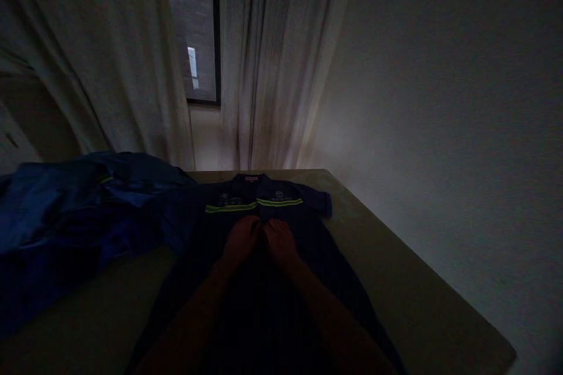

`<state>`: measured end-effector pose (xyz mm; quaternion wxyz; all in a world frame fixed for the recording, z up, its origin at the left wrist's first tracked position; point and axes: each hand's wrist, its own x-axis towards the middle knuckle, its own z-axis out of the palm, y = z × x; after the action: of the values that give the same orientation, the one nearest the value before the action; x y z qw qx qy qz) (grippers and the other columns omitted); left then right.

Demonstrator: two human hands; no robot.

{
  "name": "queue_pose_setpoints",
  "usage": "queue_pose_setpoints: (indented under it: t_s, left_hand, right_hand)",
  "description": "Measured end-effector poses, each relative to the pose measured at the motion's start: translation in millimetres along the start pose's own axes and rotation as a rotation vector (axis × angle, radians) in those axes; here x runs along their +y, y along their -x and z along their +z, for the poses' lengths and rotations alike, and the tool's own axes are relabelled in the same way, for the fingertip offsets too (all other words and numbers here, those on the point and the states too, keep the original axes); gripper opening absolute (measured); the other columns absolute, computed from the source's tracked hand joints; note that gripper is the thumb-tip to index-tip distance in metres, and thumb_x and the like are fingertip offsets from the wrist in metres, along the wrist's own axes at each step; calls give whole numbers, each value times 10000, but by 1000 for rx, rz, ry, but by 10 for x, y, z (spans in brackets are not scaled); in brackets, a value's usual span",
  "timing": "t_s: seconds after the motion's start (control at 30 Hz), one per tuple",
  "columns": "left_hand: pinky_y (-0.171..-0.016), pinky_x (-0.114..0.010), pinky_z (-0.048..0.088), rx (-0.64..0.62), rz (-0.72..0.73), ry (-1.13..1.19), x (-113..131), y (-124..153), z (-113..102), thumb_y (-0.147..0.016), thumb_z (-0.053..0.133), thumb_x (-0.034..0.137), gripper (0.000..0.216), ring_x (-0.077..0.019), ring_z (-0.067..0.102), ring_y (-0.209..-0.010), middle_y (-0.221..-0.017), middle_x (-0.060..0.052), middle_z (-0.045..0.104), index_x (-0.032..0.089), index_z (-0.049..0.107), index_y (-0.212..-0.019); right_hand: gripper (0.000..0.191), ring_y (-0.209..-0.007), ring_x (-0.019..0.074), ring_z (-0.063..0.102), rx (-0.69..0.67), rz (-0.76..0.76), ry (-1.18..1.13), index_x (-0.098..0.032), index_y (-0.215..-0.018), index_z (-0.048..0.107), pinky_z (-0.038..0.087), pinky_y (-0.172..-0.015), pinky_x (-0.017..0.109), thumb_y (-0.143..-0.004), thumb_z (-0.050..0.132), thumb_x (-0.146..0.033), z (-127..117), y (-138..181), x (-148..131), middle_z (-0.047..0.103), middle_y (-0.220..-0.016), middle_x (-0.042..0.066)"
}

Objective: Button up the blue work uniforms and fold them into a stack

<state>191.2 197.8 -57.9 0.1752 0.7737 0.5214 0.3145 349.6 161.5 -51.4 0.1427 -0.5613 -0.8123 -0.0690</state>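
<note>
A dark navy short-sleeved work shirt (316, 234) lies spread out front side up, its collar pointing away from me. Yellow-green stripes cross its chest, with pale emblems above them. Just below the stripes, on the front opening, my left hand (243, 235) and my right hand (280, 239) meet with their fingertips close together. Both sets of fingers are curled and pinch the shirt's front edges at the middle. The picture is very dark, so the exact spot under the fingertips, perhaps a button, cannot be made out.
The shirt rests on a greenish-brown table (422, 299) whose right edge runs along a pale wall (440, 129). A heap of blue clothes (97, 199) covers the left side and touches the shirt's left sleeve area. Behind hang long curtains (281, 70) beside a window (200, 23).
</note>
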Motion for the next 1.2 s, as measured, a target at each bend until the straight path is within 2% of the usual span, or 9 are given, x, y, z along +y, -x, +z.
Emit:
queue_pose_setpoints:
  t_s: [0.13, 0.2, 0.37, 0.57, 0.83, 0.93, 1.0, 1.07, 1.2]
  left_hand:
    - [-841, -330, 523, 52, -116, 123, -6, -75, 95, -994, 485, 285, 242, -228, 726, -933, -1023, -85, 779, 187, 701, -1042]
    - [-820, -333, 528, 67, -141, 177, -9, -100, 123, -979, 496, 295, 239, -234, 732, -918, -1006, -91, 783, 181, 702, -1022]
    - [-835, -322, 550, 65, -100, 313, -53, -127, 123, -930, 549, 376, 253, -228, 735, -926, -975, -68, 788, 186, 714, -959]
    - [-859, -351, 577, 61, -45, 397, -124, -163, 112, -893, 576, 427, 302, -240, 739, -917, -973, -71, 793, 172, 724, -962]
    - [-945, -333, 550, -29, 82, 312, -101, -128, 89, -948, 483, 244, 265, -211, 711, -1006, -1059, -63, 776, 184, 720, -1049]
    - [-958, -339, 530, -78, 104, 211, -104, -80, 107, -897, 505, 138, 305, -219, 694, -1042, -1093, -69, 765, 204, 730, -1092]
    - [-948, -361, 517, -93, 108, 130, -101, -57, 107, -841, 562, 112, 269, -243, 679, -1021, -1049, -85, 753, 199, 744, -1018]
    - [-964, -394, 493, -86, 116, 57, -81, -41, 78, -815, 591, 105, 198, -265, 654, -1022, -1024, -104, 728, 188, 745, -908]
    - [-1039, -428, 425, -43, 156, -25, 50, 18, -45, -866, 570, 129, 187, -272, 591, -1120, -1119, -112, 689, 203, 742, -866]
  right_hand:
    - [163, -1014, 227, 612, 35, -72, 2, -183, -1057, 690, 422, -914, 346, -1038, 528, -179, -8, -17, 31, 696, -1074, 79]
    - [158, -1007, 224, 619, 64, -43, -48, -187, -1035, 694, 429, -910, 339, -1034, 536, -178, -10, -11, 39, 703, -1053, 78]
    - [206, -982, 195, 655, 98, 79, -287, -210, -1007, 714, 463, -905, 300, -1051, 513, -198, 10, -18, 71, 725, -997, 55]
    - [213, -968, 188, 683, 167, 163, -425, -226, -994, 739, 483, -891, 295, -1050, 534, -234, -3, -8, 83, 739, -1007, 44]
    - [179, -835, 203, 664, 211, 361, -326, -204, -916, 689, 473, -746, 296, -990, 651, -363, 38, -17, 95, 710, -940, 50]
    - [166, -867, 205, 653, 260, 284, -327, -204, -919, 676, 472, -794, 307, -991, 645, -350, -1, -36, 84, 701, -947, 54]
    - [128, -919, 208, 651, 297, 208, -350, -201, -935, 673, 471, -859, 319, -986, 647, -315, -60, 4, 55, 702, -959, 59]
    - [81, -925, 203, 652, 272, 170, -386, -200, -950, 674, 476, -875, 319, -968, 661, -278, -137, 118, 8, 706, -956, 54]
    - [75, -889, 189, 663, 35, 138, -422, -202, -956, 710, 494, -827, 294, -897, 737, -240, -280, 524, -99, 712, -941, 40]
